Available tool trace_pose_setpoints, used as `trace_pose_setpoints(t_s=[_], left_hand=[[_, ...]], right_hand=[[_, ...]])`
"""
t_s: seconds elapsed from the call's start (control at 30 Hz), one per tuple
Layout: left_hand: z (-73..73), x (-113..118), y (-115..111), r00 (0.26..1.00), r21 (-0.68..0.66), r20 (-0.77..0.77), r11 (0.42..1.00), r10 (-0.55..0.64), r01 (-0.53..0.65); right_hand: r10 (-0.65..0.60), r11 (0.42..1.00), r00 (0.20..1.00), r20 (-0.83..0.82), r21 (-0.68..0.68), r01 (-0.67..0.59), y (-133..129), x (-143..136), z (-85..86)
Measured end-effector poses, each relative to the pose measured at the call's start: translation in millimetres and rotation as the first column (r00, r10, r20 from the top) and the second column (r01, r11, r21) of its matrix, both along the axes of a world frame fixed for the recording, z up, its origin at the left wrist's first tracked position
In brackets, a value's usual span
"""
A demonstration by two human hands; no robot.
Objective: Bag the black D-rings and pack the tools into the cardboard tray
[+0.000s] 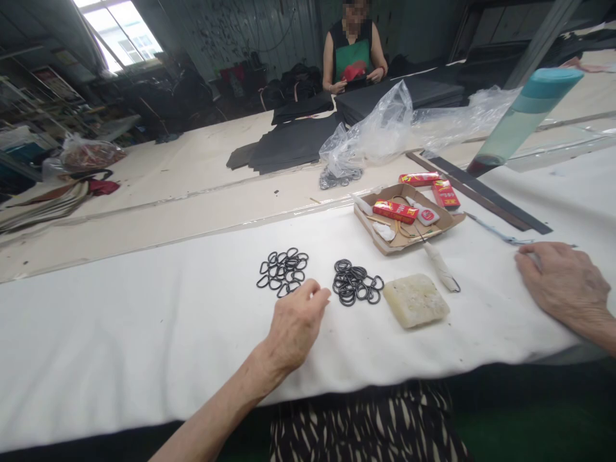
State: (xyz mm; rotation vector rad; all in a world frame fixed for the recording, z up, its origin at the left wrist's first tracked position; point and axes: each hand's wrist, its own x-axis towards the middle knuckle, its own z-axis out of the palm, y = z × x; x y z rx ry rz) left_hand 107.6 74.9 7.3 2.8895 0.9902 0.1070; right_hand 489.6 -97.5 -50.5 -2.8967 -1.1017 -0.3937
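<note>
My left hand [296, 324] is closed, its thumb and fingertips together between two piles of black rings. Whatever it may hold is hidden. Just beyond it lie spread-out black D-rings [283, 273], the nearest partly covered by the hand. To its right is a tighter heap of black D-rings [353, 282]. A yellowish, worn block [416, 301] sits beside that heap. My right hand [565, 282] rests palm down on the white cloth, fingers loosely bent, with no object visible in it. A thin tool with a pale blue handle [505, 237] lies at its fingers.
A cardboard tray [409, 242] holds a red box and small items; more red boxes [445, 194] stand behind. A cloth-wrapped hooked tool [440, 266] lies in front. Dark strips [491, 192], a bottle [527, 122] and a plastic bag [375, 131] lie beyond. A person [355, 54] is across the table.
</note>
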Motion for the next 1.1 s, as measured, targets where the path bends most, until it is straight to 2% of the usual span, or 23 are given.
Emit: trace_pose_setpoints(t_s=[0.1, 0.23, 0.47, 0.7, 0.83, 0.97, 1.03, 1.1], left_hand=[[-10.9, 11, -5, 0.991, -0.087, 0.029, 0.988, -0.127, 0.129], [-21.7, 21, -1, 0.990, -0.140, -0.005, 0.980, -0.142, 0.140], [-16.5, 23, 2, 0.987, -0.239, -0.026, 0.960, -0.158, 0.147], [-18.8, 0, -4, 0.976, -0.158, -0.057, 0.967, -0.212, 0.201], [-18.2, 3, -4, 0.967, -0.139, -0.086, 0.965, -0.238, 0.225], [-10.8, 5, 2, 0.936, -0.150, -0.209, 0.955, -0.282, 0.254], [-9.2, 1, 8, 0.924, -0.134, -0.273, 0.962, -0.268, 0.239], [-9.7, -6, 16, 0.925, -0.089, -0.323, 0.979, -0.201, 0.182]], right_hand=[[-0.013, 1.000, 1.000, -0.003, -0.007, 0.013, 0, -2, 1.4], [-0.005, 1.000, 1.000, -0.003, 0.013, 0.005, 0, -2, 1.5], [-0.010, 1.000, 1.000, -0.010, 0.014, 0.010, 1, 0, 0.8], [-0.005, 1.000, 1.000, -0.012, 0.016, 0.005, -1, 4, -3.8], [-0.013, 1.000, 1.000, -0.015, 0.003, 0.013, -1, 1, -1.7], [-0.017, 1.000, 1.000, -0.024, -0.001, 0.017, 1, -2, 0.2], [-0.009, 1.000, 1.000, -0.028, 0.011, 0.010, 1, -1, -0.9], [0.004, 1.000, 1.000, -0.022, 0.031, -0.004, 0, 2, -2.8]])
